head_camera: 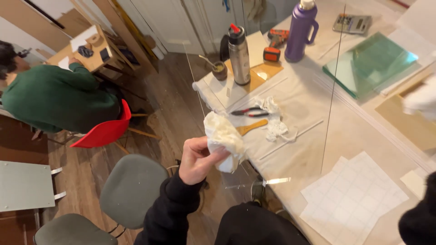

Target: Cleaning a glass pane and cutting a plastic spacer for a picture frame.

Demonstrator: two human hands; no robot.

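— Holding anything soft? 
— Yes: the left hand (197,159) has its grip closed on a crumpled white cloth wad (223,138), pressed against an upright clear glass sheet (272,68) at the edge of the cloth-covered counter (313,149). 
— And the right hand (420,102)? 
— Blurred, pale; cannot tell its grip. Red-handled pliers (247,111) lie beyond.

Bare surface (318,149) lies open ahead – pliers (247,111), crumpled paper (274,120) and steel flask (239,56) crowd the far end.
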